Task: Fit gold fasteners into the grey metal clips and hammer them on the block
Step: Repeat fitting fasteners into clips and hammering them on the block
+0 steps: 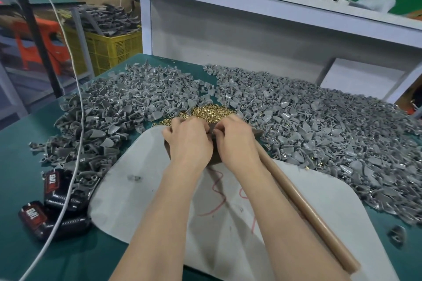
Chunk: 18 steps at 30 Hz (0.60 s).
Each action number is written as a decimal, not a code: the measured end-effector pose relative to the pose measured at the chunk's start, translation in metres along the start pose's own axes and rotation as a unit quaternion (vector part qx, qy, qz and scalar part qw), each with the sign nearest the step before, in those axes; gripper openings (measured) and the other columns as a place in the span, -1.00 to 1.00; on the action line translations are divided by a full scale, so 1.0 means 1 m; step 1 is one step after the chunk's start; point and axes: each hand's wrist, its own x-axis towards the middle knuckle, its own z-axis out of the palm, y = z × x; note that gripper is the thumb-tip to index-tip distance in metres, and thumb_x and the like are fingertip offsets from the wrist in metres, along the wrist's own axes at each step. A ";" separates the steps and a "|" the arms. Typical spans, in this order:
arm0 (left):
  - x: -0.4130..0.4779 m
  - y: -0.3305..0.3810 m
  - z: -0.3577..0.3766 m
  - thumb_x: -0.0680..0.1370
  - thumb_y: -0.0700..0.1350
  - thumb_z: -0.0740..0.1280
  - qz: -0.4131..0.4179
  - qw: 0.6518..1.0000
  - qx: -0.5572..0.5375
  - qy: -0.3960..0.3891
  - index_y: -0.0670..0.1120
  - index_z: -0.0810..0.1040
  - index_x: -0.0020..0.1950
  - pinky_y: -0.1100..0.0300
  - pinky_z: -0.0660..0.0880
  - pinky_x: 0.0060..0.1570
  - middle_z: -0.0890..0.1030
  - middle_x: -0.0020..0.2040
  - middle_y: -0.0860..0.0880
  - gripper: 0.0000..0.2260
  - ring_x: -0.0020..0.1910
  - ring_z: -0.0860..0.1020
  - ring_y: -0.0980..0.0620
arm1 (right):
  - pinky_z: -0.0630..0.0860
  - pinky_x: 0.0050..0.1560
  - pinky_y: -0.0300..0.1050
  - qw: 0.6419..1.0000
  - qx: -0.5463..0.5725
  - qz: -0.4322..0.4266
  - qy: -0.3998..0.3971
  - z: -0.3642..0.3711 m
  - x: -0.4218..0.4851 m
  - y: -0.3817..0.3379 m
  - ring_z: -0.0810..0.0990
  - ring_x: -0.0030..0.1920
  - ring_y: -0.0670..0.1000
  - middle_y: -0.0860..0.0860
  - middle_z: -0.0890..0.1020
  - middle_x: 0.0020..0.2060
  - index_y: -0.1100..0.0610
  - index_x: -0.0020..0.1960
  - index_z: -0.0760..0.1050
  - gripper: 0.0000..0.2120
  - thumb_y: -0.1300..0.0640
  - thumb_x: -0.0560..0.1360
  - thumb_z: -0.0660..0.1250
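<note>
Where the fingers meet: left hand (pixel 189 141) and right hand (pixel 237 141) curl together, seemingly pinching one grey clip (pixel 211 130); any fastener there is hidden.
Beyond the fingertips: gold fasteners (pixel 210 110), heaped loose on the desk (pixel 22 155).
Beneath the fingers: block (pixel 217 159), brown.
Handling: clip judged light, stiff and thin-edged, best pinched by its flat blade; fasteners tiny, probably slippery.

Bright, even light from above on my bench (pixel 22 148); shadows on the white sheet (pixel 137 201) are soft. The clips (pixel 319 139) glint faintly. Edges bow outward; the left background is blurry.
</note>
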 end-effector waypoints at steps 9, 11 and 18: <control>0.000 -0.001 0.002 0.55 -0.10 0.28 0.008 1.000 -0.005 0.007 0.00 0.56 -0.17 0.06 0.13 0.10 0.62 -0.05 0.01 -0.88 0.24 0.31 -0.09 | 0.24 -0.15 -0.17 0.999 -0.034 -0.005 -0.019 -0.001 0.006 0.001 0.49 -0.06 0.07 0.03 0.47 -0.10 0.20 -0.08 0.52 -0.89 0.23 0.54 0.23; 0.000 -0.001 0.002 0.55 -0.11 0.28 0.010 1.000 -0.004 0.010 -0.01 0.58 -0.15 0.06 0.13 0.10 0.63 -0.05 0.02 -0.88 0.24 0.32 -0.09 | 0.20 -0.17 -0.19 0.998 -0.052 -0.006 -0.024 0.000 0.010 0.001 0.47 -0.06 0.06 0.01 0.44 -0.12 0.19 -0.08 0.52 -0.90 0.24 0.54 0.23; 0.000 -0.001 0.002 0.55 -0.09 0.26 0.008 1.000 -0.004 0.011 0.00 0.62 -0.10 0.05 0.16 0.13 0.63 -0.05 0.01 -0.87 0.24 0.33 -0.10 | 0.29 -0.12 -0.18 0.996 -0.077 0.003 -0.050 -0.001 0.016 -0.001 0.50 -0.01 0.06 0.03 0.49 -0.04 0.16 -0.02 0.55 -0.88 0.20 0.55 0.24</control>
